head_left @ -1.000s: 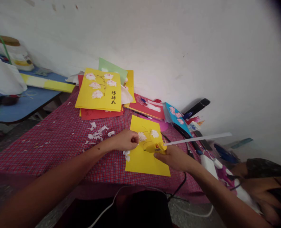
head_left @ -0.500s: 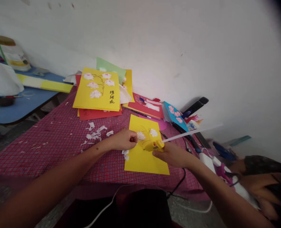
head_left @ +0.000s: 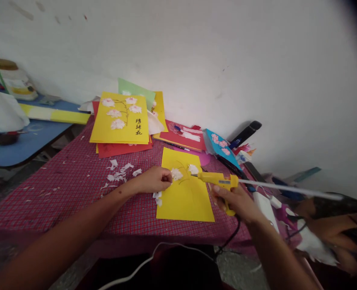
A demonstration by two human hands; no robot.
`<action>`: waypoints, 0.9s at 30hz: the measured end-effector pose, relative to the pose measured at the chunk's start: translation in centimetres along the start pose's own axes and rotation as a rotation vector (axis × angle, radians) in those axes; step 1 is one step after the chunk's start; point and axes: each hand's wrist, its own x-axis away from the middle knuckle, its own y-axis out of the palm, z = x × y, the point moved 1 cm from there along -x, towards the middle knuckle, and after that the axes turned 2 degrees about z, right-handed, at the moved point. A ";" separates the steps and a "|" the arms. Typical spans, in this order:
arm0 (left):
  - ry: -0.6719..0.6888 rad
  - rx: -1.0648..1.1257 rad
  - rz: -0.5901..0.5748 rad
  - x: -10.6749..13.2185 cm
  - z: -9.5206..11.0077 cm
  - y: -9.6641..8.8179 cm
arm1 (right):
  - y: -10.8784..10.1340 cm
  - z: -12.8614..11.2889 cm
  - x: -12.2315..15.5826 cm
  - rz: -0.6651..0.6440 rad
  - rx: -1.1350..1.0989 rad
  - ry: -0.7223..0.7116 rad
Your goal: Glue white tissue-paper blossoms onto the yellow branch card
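Note:
My right hand (head_left: 233,197) grips a yellow hot glue gun (head_left: 216,178) by its handle, a long white glue stick (head_left: 290,188) jutting from its rear. Its nozzle points left, close to a white paper flower (head_left: 193,169) on a yellow sheet (head_left: 186,201). My left hand (head_left: 156,179) is closed at the sheet's left edge beside another paper flower (head_left: 176,174); what its fingers pinch, if anything, is hidden. Thin drawn stems run between the flowers. Torn white paper scraps (head_left: 118,175) lie on the checked tablecloth (head_left: 75,189) left of my hand, and a few more below it.
Finished flower cards (head_left: 119,135) are stacked at the back left. Behind the sheet lie a red card (head_left: 181,137) and a blue card (head_left: 222,149). A white power strip (head_left: 264,207) sits at the right. Another person's arm (head_left: 326,225) shows at far right.
My right hand has moved right and turned the glue gun, so its nozzle now points left and the glue stick trails right. My left hand stays by the left flower. The view has shifted slightly.

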 end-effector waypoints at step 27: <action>-0.057 -0.558 -0.336 -5.5 6.9 3.1 | 4.1 8.8 -0.7 0.269 -0.506 -0.083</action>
